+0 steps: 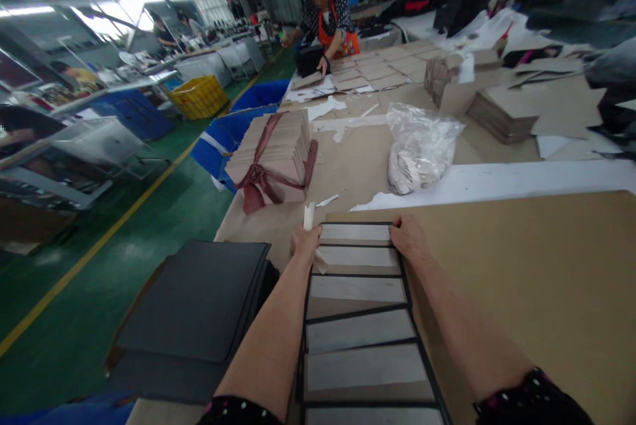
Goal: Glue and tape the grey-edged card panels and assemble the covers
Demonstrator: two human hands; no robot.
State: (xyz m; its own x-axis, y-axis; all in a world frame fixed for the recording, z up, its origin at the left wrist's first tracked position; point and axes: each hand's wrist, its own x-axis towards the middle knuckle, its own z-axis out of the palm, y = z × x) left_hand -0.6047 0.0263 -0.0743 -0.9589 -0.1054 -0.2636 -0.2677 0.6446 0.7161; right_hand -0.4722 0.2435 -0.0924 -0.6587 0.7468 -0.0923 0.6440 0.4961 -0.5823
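Note:
In front of me lies a row of overlapping brown boards with black edges and pale strips across them (365, 324), running from my body to the far end. My left hand (304, 241) pinches the left corner of the farthest board (355, 233). A crumpled whitish paper strip (309, 214) sticks up by its fingers. My right hand (408, 234) is closed at the same board's right corner, with the fingertips on its edge. Left of my forearm is a stack of dark grey sheets (193, 299).
A bundle of boards tied with a reddish cloth band (273, 157) stands ahead left. Beyond lie a clear plastic bag (422, 147) and brown board stacks (507, 110). A large brown sheet (527, 279) covers the right side. A co-worker (330, 14) handles boards at the far end.

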